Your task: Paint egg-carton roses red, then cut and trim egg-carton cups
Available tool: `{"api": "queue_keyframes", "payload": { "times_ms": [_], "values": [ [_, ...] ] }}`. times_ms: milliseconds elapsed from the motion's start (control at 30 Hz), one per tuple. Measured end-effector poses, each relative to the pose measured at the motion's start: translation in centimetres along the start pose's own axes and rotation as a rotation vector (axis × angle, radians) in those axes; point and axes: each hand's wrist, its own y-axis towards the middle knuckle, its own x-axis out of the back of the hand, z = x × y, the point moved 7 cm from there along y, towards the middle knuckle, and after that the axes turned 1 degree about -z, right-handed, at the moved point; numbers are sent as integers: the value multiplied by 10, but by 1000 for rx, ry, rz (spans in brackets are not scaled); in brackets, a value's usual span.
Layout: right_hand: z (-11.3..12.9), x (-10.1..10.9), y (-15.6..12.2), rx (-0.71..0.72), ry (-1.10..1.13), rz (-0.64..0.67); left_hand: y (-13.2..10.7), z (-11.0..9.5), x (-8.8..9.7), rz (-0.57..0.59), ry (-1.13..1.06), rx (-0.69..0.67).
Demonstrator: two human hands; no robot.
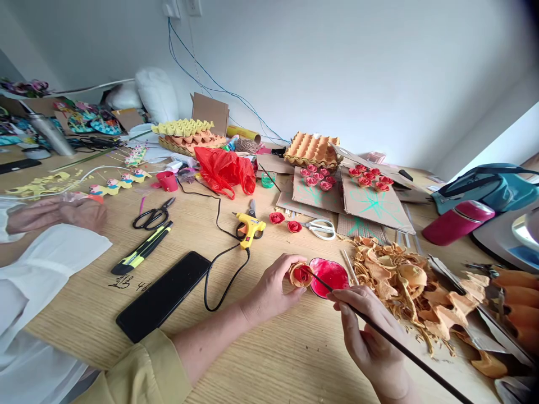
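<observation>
Between the thumb and fingers of my left hand (278,286) is a rose of egg-carton pulp (298,275), red at its centre and orange-tan on the outer petals. My right hand (370,331) grips a long dark paintbrush (404,349), its tip touching the rose's middle. Just beside the rose lies a shallow dish of red paint (332,275), partly behind my right fingers. Two red roses (277,217) rest farther back, one near white-handled scissors (320,229).
Torn pulp scraps (387,269) heap at right, near a red bottle (458,223). Finished roses stand on cardboard (374,205) behind. A yellow glue gun (249,229), its cord, a phone (162,294) and a utility knife (143,247) lie left. Another person's hands (59,213) are at far left.
</observation>
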Motion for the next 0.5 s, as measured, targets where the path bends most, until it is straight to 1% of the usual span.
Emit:
{"api": "queue_keyframes", "payload": {
  "times_ms": [167,267,367,433,500],
  "values": [
    [3,-5,3,27,-55,18,0,0,-1,8,-17,3],
    [3,2,1,55,-83,-35,0,3,-1,-3,0,34],
    [2,8,-1,55,-54,-73,0,5,0,-21,7,47],
    [2,7,-1,45,-28,-66,0,7,0,-21,4,50],
    [3,3,-1,35,-21,-32,-1,8,-1,-11,-4,49]
  ]
}}
